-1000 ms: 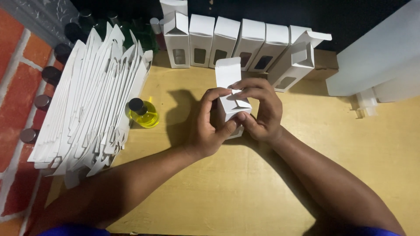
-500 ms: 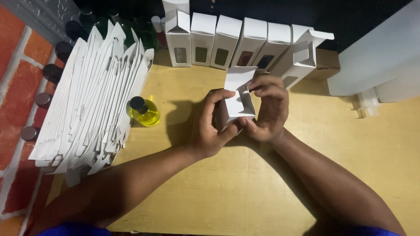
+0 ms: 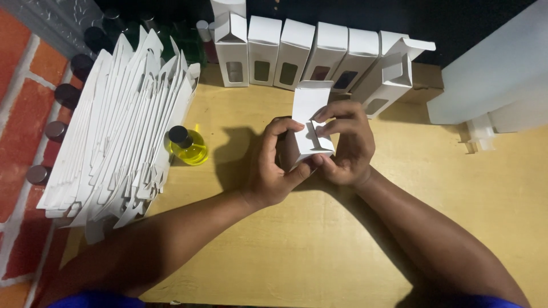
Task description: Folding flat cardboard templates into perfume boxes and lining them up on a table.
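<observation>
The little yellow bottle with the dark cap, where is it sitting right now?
In the head view, the yellow bottle stands on the wooden table, on the person's left, right beside the stack of flat white cartons and apart from the left hand.

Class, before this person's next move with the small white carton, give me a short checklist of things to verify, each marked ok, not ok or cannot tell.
1. Both hands on the carton: left hand and right hand grip the small white carton. Ok.
2. Carton's end closed: side flaps folded in, top flap standing open. Not ok.
3. Anything inside the carton: hidden by flaps and fingers. Cannot tell.
4. Yellow bottle upright, black cap on, beside the left hand. Ok.
5. Flat carton blanks stacked at the left. Ok.
6. Row of finished cartons standing at the back of the wooden table. Ok.
</observation>
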